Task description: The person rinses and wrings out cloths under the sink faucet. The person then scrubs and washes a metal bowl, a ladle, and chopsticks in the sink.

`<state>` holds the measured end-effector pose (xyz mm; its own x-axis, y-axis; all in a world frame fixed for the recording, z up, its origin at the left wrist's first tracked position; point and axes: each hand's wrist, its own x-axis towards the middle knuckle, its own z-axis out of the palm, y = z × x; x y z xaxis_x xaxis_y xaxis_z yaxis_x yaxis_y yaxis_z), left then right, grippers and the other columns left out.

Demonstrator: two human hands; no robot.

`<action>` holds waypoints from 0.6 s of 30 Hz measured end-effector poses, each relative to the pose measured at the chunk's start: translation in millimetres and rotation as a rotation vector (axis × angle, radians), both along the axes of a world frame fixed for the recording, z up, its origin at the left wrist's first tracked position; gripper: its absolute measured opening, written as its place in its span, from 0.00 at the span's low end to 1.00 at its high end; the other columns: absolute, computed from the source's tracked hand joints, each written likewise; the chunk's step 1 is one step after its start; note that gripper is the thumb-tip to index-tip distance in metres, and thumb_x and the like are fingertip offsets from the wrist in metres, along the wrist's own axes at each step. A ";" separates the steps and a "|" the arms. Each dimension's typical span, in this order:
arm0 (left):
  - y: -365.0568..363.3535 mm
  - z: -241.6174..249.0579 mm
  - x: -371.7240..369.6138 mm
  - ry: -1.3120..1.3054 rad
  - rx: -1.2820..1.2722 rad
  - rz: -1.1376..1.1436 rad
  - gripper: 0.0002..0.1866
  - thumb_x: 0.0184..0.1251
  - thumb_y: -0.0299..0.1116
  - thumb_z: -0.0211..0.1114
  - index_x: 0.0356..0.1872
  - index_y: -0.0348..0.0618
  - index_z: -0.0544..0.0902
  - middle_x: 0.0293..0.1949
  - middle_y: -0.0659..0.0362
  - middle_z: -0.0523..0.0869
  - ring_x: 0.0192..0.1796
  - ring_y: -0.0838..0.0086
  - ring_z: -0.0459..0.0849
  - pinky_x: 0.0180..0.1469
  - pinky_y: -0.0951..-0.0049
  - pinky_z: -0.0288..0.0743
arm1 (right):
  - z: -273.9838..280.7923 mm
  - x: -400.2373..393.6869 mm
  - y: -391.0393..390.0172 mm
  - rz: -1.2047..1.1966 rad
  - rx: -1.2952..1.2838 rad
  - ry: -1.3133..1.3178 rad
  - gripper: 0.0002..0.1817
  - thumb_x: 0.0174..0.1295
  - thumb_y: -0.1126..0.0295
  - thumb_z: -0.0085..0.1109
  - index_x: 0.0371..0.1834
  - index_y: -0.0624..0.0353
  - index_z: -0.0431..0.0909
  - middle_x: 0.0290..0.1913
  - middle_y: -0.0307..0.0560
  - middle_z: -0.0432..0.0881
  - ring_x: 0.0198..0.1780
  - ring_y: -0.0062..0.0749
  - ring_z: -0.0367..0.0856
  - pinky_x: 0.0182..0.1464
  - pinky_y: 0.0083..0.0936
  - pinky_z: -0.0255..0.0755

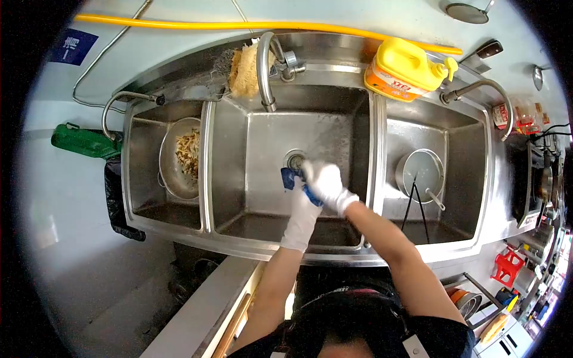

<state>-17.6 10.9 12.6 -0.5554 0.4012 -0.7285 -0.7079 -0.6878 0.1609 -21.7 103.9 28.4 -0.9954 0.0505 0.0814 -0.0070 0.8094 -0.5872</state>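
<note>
Blue cloth (289, 179) held over the middle basin (268, 137)

The cloth is in the hands, just in front of the drain (295, 160). The left hand (304, 201) appears to have its fingers closed around it, with blue fabric showing to either side. The right hand (326, 181) is immediately beside it, bent inward and blurred; whether its fingers grip the fabric cannot be told. Both wear white gloves (298, 227), presumably against wet or dirt. In my judgement, the hands are kept inside the basin so that drips would land on steel.

The left basin contains a pan (169, 179) with chopped food (190, 156) along one side. The right basin contains a pot (402, 170); two dark rods (408, 207) stand at its near side, purpose unclear.

The three basins are set in one steel worktop (233, 243), with dark staining on the basin walls. On the rear ledge, a yellow jug (397, 65) stands tilted in view, probably placed there for easy reach. A fibrous scrubber (243, 74) rests beside the middle tap (264, 68).

A yellow hose (239, 24) runs along the pale wall; a red stool (508, 267) stands well apart, at right.
</note>
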 end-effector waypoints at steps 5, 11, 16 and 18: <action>-17.6 -34.6 5.1 0.127 0.166 -0.068 0.26 0.70 0.54 0.41 0.51 0.42 0.72 0.43 0.56 0.79 0.47 0.65 0.77 0.53 0.60 0.71 | -1.1 29.4 -36.0 -0.146 0.076 -0.006 0.20 0.61 0.57 0.46 0.18 0.56 0.78 0.18 0.55 0.77 0.23 0.48 0.77 0.29 0.40 0.70; -12.4 -3.8 2.3 0.012 -0.002 0.015 0.21 0.70 0.49 0.47 0.43 0.39 0.73 0.39 0.51 0.80 0.45 0.62 0.78 0.53 0.61 0.71 | -14.6 2.1 9.3 -0.442 -0.217 -0.199 0.29 0.67 0.54 0.38 0.17 0.64 0.76 0.20 0.61 0.77 0.26 0.56 0.77 0.32 0.44 0.71; -54.0 68.2 -34.2 -0.001 -0.060 0.035 0.21 0.66 0.50 0.51 0.41 0.40 0.74 0.39 0.48 0.80 0.41 0.54 0.79 0.48 0.53 0.75 | -39.8 -0.4 36.7 -0.823 -1.080 -0.432 0.31 0.65 0.44 0.43 0.23 0.64 0.79 0.18 0.46 0.78 0.19 0.34 0.74 0.26 0.33 0.67; -61.6 69.1 -40.4 0.033 -0.194 0.058 0.22 0.66 0.52 0.50 0.44 0.40 0.74 0.42 0.45 0.79 0.43 0.52 0.79 0.50 0.51 0.74 | -32.4 -3.9 37.5 -0.938 -1.349 -0.635 0.31 0.64 0.44 0.44 0.29 0.66 0.77 0.20 0.45 0.76 0.20 0.29 0.70 0.27 0.31 0.66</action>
<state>-57.9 -50.7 81.7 -0.5982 0.2216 -0.7701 -0.6600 -0.6813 0.3166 -25.6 141.4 -4.0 -0.4518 0.2716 -0.8498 0.6089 -0.6023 -0.5162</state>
